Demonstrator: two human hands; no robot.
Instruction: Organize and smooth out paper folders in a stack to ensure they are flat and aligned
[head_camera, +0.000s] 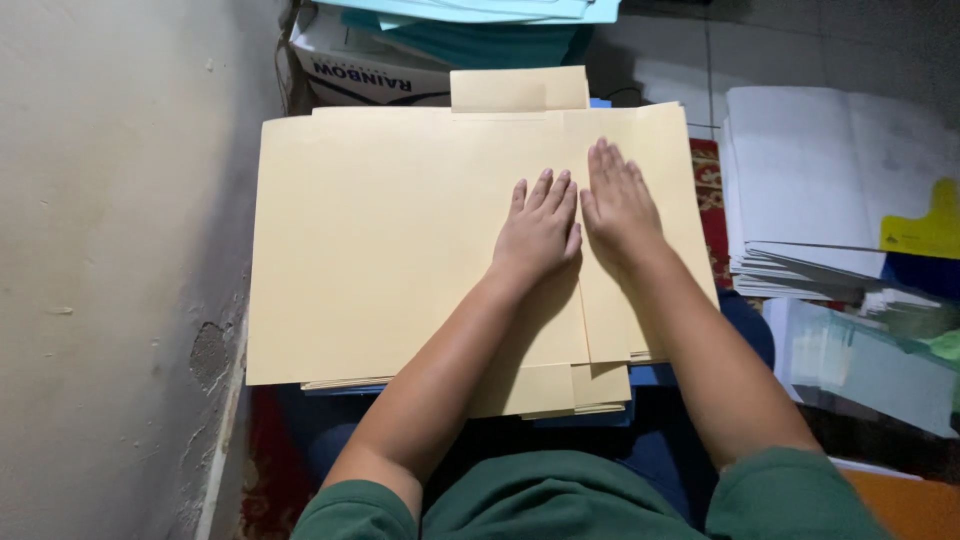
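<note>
Both palms down, fingers straight and close together, the left hand (538, 232) and right hand (620, 207) press side by side on the top cream folder (400, 240) of a lap-held stack, where firm, even pressure along the crease looks best

A cramped home paper-work corner: stacked manila folders (400, 250), paper piles (820, 190), scuffed wall (110, 270).

White paper stack (800, 180) at right, yellow tabbed sheet (925, 232), teal folders (480, 42) on cardboard box (350, 68), grey wall (110, 270)
</note>
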